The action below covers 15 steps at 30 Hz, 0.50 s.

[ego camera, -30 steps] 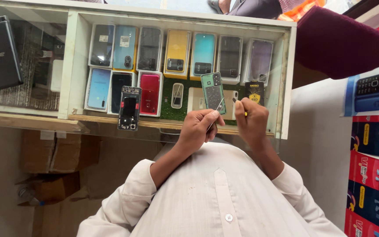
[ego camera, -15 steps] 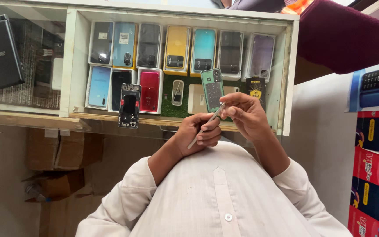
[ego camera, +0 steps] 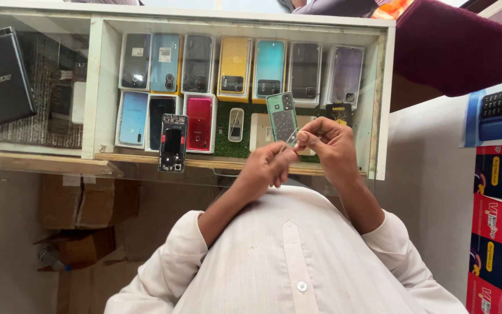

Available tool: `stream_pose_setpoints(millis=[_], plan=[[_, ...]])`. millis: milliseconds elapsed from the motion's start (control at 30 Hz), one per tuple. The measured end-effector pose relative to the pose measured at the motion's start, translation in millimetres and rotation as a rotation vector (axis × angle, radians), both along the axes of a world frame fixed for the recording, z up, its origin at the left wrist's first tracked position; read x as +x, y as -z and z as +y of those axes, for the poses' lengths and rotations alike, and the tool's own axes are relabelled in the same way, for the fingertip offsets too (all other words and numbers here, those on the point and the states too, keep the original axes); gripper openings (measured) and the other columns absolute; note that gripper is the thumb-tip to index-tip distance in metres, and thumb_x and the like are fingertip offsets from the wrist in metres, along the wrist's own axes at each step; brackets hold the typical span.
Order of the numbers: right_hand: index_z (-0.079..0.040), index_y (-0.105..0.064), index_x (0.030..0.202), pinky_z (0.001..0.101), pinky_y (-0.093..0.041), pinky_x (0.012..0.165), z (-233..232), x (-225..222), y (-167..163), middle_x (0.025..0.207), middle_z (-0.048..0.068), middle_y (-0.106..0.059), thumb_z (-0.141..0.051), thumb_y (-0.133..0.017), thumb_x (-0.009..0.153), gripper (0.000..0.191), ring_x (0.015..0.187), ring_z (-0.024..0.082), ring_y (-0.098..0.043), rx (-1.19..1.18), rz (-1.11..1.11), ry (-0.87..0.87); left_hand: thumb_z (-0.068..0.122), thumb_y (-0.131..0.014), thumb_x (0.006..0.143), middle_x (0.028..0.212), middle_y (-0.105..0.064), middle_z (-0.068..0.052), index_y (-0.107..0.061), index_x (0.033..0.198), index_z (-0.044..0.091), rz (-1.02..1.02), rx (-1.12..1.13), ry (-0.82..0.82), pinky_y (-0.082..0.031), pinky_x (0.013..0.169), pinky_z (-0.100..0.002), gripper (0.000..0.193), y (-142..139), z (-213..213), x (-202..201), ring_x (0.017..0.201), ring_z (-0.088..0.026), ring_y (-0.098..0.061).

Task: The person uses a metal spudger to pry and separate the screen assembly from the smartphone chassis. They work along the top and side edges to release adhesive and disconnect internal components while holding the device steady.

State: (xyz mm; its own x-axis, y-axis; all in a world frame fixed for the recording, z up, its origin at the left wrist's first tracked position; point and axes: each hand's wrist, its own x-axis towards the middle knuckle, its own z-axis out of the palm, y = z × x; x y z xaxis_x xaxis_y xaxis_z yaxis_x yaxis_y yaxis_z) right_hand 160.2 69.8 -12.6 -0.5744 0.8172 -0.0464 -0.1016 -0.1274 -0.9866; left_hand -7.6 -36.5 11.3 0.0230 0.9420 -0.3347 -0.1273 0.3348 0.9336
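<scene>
While both hands meet above the front edge of the glass-topped desk, the thin green rectangular phone circuit board stands nearly upright between them, over the middle of the display case below the glass. The right hand pinches the board's lower end, thumb and forefinger clenched on its edges; the left hand has its fingers closed around a slim pale tool, apparently tweezers, whose tip touches the board near that same lower end. Such a board looks very light and stiff but brittle, with small exposed parts on its face, so it is probably best held by its bare edges, as here, and not flexed or squeezed across the flat. A dark phone frame with its back removed lies on the glass well to the left, above rows of coloured phones in the case.
</scene>
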Motion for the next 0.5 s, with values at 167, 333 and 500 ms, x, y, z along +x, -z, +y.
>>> stream_pose_setpoints(millis=[167, 333, 500], plan=[[0.004, -0.071, 0.100, 0.0272, -0.060, 0.078, -1.1, 0.3, 2.5, 0.087, 0.009, -0.073, -0.003, -0.068, 0.100, 0.007, 0.081, 0.014, -0.071, -0.025, 0.018, 0.003, 0.031, -0.059, 0.105, 0.055, -0.048, 0.004, -0.067, 0.084, 0.004, 0.357, 0.175, -0.116, -0.035, 0.046, -0.024, 0.035, 9.8, -3.1, 2.5, 0.051, -0.006, -0.044], [0.006, -0.069, 0.105, 0.0314, -0.063, 0.083, 0.1, -1.5, 8.0, 0.092, 0.011, -0.074, -0.001, -0.066, 0.101, 0.009, 0.086, 0.017, -0.074, -0.086, 0.218, -0.035, 0.028, -0.056, 0.109, 0.061, -0.048, 0.007, -0.062, 0.077, 0.004, -0.253, 0.085, -0.056, -0.029, 0.046, -0.024, 0.041, 28.9, 1.7, 1.3, 0.052, -0.004, -0.040], [0.006, -0.067, 0.101, 0.0357, -0.064, 0.081, -7.2, -7.9, 8.1, 0.093, 0.015, -0.074, 0.000, -0.064, 0.101, 0.007, 0.087, 0.021, -0.075, -0.225, 0.358, 0.040, 0.026, -0.060, 0.107, 0.056, -0.045, 0.007, -0.065, 0.078, 0.003, -0.113, 0.094, -0.112, -0.027, 0.043, -0.024, 0.038, 23.3, 4.2, 2.3, 0.049, -0.003, -0.037]])
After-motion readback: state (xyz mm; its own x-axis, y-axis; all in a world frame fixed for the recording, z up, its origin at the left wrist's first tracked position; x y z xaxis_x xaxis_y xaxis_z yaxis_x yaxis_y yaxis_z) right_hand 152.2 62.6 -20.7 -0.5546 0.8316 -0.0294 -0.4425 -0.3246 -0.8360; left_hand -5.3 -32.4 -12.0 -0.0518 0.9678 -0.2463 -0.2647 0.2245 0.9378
